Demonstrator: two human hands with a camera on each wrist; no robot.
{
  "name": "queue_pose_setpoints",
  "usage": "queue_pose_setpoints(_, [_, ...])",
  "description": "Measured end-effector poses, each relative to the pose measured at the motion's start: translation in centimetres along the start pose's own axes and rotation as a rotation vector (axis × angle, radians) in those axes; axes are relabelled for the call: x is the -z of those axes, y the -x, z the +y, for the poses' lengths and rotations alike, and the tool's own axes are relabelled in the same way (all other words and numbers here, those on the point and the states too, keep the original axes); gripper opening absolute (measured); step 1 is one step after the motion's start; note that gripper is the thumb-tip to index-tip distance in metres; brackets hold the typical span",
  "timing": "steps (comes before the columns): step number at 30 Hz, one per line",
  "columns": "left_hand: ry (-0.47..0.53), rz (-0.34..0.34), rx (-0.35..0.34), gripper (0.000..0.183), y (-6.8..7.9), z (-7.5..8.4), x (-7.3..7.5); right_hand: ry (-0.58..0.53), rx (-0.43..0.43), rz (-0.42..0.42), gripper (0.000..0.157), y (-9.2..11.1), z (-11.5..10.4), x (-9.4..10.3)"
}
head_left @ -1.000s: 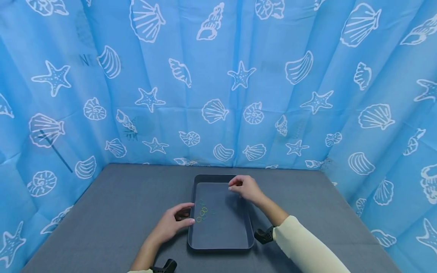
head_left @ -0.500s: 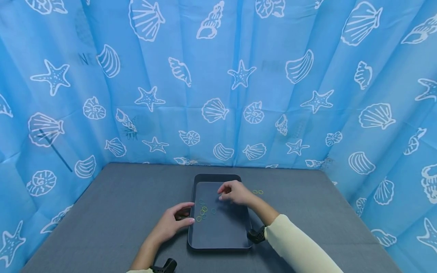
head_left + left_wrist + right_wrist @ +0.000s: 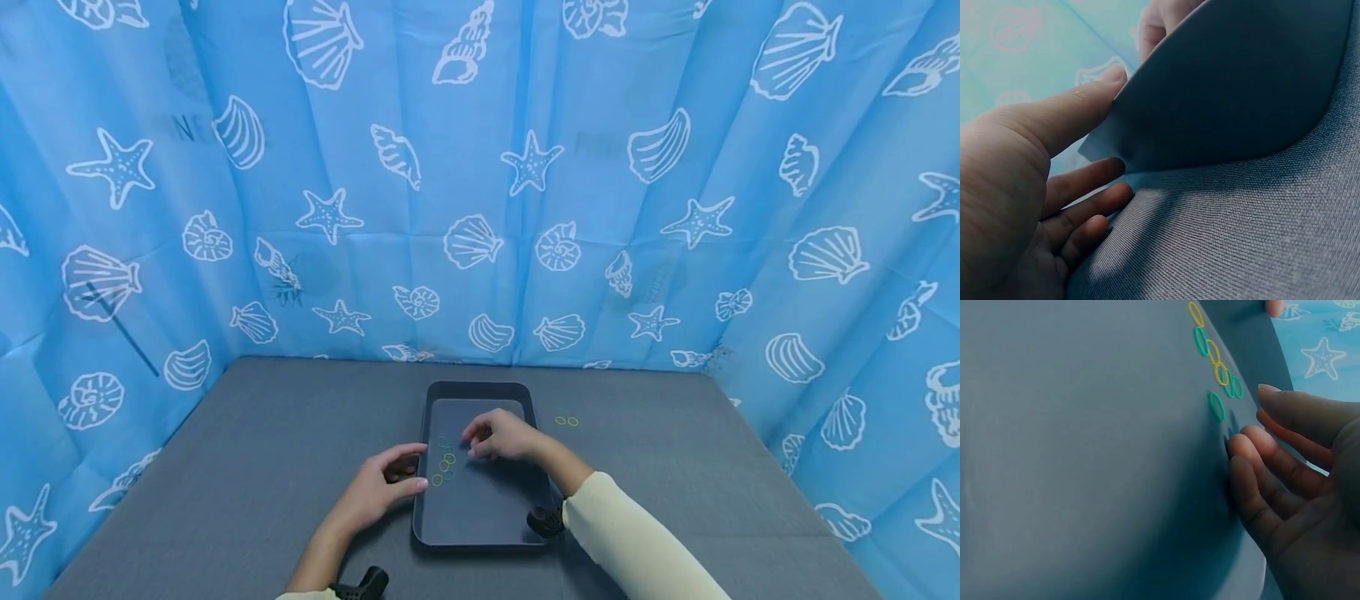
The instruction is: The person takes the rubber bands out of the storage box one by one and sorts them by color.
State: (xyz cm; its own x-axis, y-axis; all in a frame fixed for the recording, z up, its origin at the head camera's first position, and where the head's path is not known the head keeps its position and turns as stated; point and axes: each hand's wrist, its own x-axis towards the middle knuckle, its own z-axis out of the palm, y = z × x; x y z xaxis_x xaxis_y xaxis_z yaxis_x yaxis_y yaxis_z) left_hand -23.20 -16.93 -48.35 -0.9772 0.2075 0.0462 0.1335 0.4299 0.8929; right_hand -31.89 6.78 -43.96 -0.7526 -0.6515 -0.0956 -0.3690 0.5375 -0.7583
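A dark rectangular tray (image 3: 487, 521) lies on the grey cloth. Several small yellow and green rings, like thin rubber bands, lie in its left half; one yellow ring (image 3: 1195, 314) and a nearer green ring (image 3: 1216, 407) show in the right wrist view. My left hand (image 3: 378, 490) rests its thumb and fingertips against the tray's left rim, fingers loosely spread. Over the tray, just right of the rings, hovers my right hand (image 3: 506, 437), its fingers lightly bent and the thumb apart from them. I see nothing held in it. In the head view it covers the nearest green ring.
Two yellow rings (image 3: 567, 421) lie side by side on the grey cloth-covered table (image 3: 637, 467), right of the tray. A blue shell-patterned curtain (image 3: 480, 208) hangs behind the table and along both sides.
My right hand has moved left and nearer across the tray, from its far right edge toward the rings. The two yellow rings on the table have come into view. My left hand stays put.
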Motion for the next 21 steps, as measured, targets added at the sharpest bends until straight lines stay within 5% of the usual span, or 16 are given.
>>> queue_pose_setpoints(21, [-0.006, 0.006, -0.006, 0.049, -0.02, 0.05, -0.04, 0.117, -0.026, -0.009, 0.005, -0.97, 0.3, -0.99])
